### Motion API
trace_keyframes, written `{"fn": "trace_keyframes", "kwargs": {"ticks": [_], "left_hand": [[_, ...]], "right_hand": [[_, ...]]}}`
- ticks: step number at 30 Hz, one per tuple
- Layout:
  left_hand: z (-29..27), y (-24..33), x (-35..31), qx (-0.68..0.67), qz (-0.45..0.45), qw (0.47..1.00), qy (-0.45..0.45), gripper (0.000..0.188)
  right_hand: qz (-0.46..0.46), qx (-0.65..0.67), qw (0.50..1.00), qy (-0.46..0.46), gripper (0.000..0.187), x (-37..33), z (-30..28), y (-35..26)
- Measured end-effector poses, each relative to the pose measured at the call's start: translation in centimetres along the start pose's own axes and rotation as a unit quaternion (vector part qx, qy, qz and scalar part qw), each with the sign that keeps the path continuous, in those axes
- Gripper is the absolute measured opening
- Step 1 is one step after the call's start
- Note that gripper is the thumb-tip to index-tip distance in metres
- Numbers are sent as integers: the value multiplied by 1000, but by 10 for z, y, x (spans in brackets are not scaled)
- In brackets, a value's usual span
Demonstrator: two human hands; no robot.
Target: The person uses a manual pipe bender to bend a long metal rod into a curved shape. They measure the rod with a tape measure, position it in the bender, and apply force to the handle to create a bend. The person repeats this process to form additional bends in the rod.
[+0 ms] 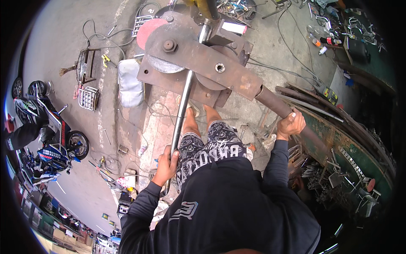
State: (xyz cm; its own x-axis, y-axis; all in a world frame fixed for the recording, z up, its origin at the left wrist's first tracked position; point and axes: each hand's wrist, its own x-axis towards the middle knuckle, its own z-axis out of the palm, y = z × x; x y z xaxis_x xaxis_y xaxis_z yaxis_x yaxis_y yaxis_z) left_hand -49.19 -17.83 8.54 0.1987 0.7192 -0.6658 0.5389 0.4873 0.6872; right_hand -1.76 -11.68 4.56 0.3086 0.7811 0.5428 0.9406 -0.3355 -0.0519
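Note:
A manual pipe bender (203, 55) of rusty steel plates and round dies stands in front of me, with a large hex bolt (169, 45) on its upper arm. Through it runs a shiny chrome pipe (185, 97), which slants down toward my body. My left hand (166, 167) is closed around the pipe's near part. To the right, my right hand (292, 124) grips the rusty lever pipe (275, 101) that sticks out of the bender's arm. The pipe's lower end curves beside my left forearm; where it meets the dies is partly hidden by the arm plate.
A grey cushion (130, 82), a small metal frame (88, 99) and cables lie on the concrete at left. Motorcycles (55, 131) stand farther left. At right are long rusty metal strips (325, 101), a green-and-black power tool (330, 94) and piled metal parts (325, 182).

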Motion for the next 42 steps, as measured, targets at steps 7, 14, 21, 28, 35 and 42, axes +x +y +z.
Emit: {"fn": "trace_keyframes", "kwargs": {"ticks": [7, 14, 21, 28, 35, 42], "left_hand": [[0, 4, 1, -8, -7, 1000, 10, 29], [12, -22, 19, -42, 164, 984, 52, 40], [20, -35, 45, -23, 241, 968, 69, 55], [17, -25, 43, 36, 316, 939, 128, 59], [19, -18, 37, 18, 281, 952, 118, 59], [21, -14, 40, 88, 284, 944, 145, 57]], "right_hand": [[-4, -6, 1000, 23, 48, -12, 6, 13], [83, 4, 996, -23, 43, -11, -26, -9], [79, 123, 989, 29, 41, -156, -145, -103], [163, 145, 976, -26, 42, -347, -195, -130], [305, 103, 946, -45, 45, -453, -215, -77], [396, 65, 913, -77, 46, -541, -214, -53]]}}
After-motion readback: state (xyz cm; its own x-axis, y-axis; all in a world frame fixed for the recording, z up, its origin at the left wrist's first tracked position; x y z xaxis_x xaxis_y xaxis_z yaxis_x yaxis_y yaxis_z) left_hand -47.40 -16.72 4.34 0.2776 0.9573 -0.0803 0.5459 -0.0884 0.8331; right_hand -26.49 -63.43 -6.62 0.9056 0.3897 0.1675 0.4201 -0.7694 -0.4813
